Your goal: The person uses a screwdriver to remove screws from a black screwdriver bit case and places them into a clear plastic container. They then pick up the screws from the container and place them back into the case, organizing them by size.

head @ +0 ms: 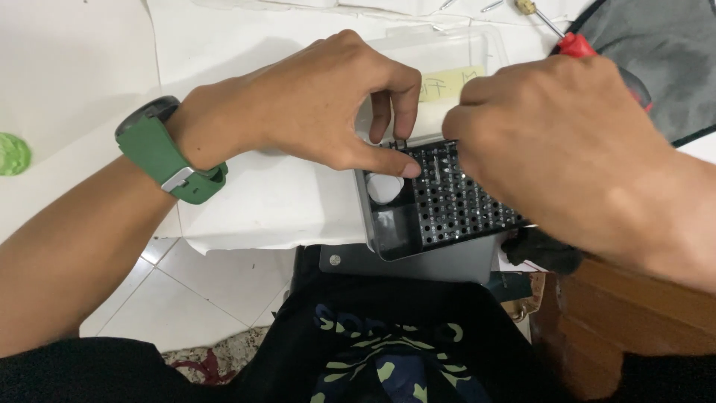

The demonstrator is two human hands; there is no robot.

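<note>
A black tray of small screwdriver bits (447,205) lies on the white table, its left part a bare compartment with a white object (384,186) in it. My left hand (321,104), with a green watch (168,153) on the wrist, rests fingers and thumb on the tray's top left edge. My right hand (552,142) covers the tray's right side with fingers curled down onto the bit rows. What its fingertips pinch is hidden.
A clear plastic box (447,56) with a yellow note sits behind the tray. A red-handled screwdriver (574,41) and a grey cloth (664,67) lie at the back right. A grey flat device (418,263) sticks out under the tray. A green object (11,153) sits far left.
</note>
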